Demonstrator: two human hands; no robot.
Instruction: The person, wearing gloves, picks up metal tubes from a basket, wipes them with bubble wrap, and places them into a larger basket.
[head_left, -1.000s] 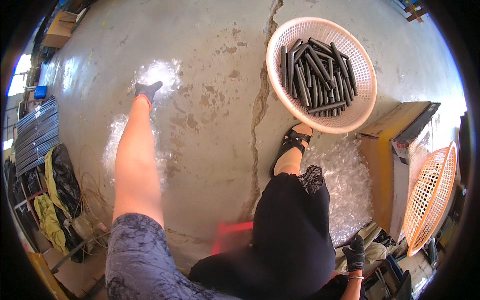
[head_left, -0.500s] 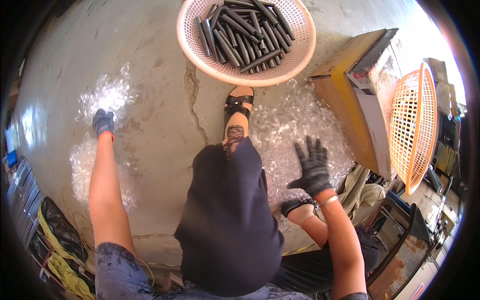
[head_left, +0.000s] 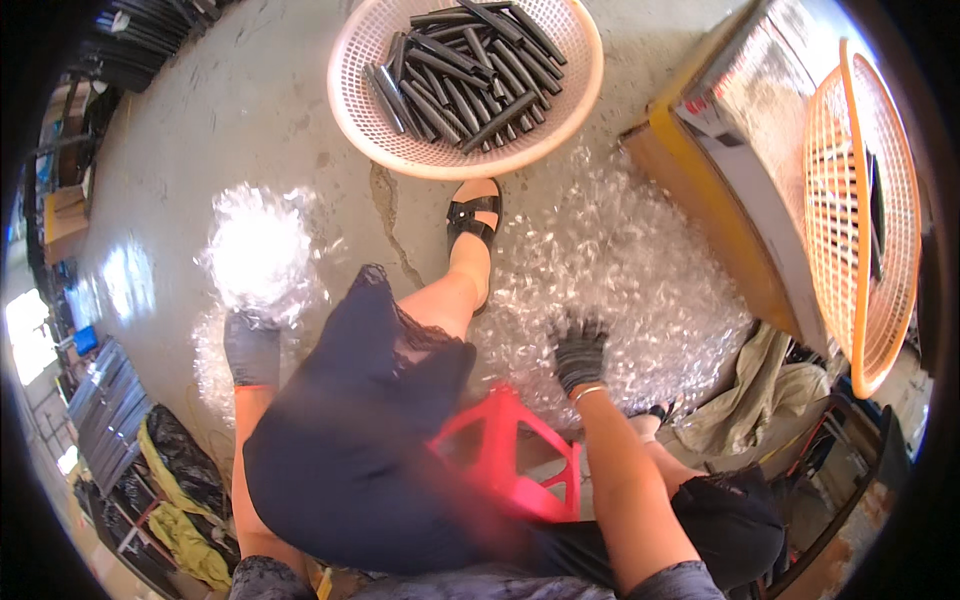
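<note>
My left hand (head_left: 252,352), in a grey glove, reaches to a bright heap of small clear plastic pieces (head_left: 262,250) on the floor. Its fingertips are lost in the glare and the pieces, so its grip cannot be made out. On the right, my right hand (head_left: 580,352), in a dark glove, has its fingers spread at a wider, flatter layer of clear plastic pieces (head_left: 640,290). No held object shows in it. Ahead of my sandalled foot stands a pale pink plastic basket (head_left: 345,75) with many black tubes (head_left: 480,80) inside.
A red plastic stool (head_left: 500,445) stands beside my skirt. To the right are a cardboard box (head_left: 760,190) and a tilted orange-rimmed basket (head_left: 855,230) with dark pieces behind its mesh. A beige cloth (head_left: 745,400) lies below the box. Black bags (head_left: 185,460) lie at lower left.
My left hand has moved back toward me and right, along the plastic heap. My right hand has shifted left, fingers still spread. My knee has swung left, and the red stool now shows.
</note>
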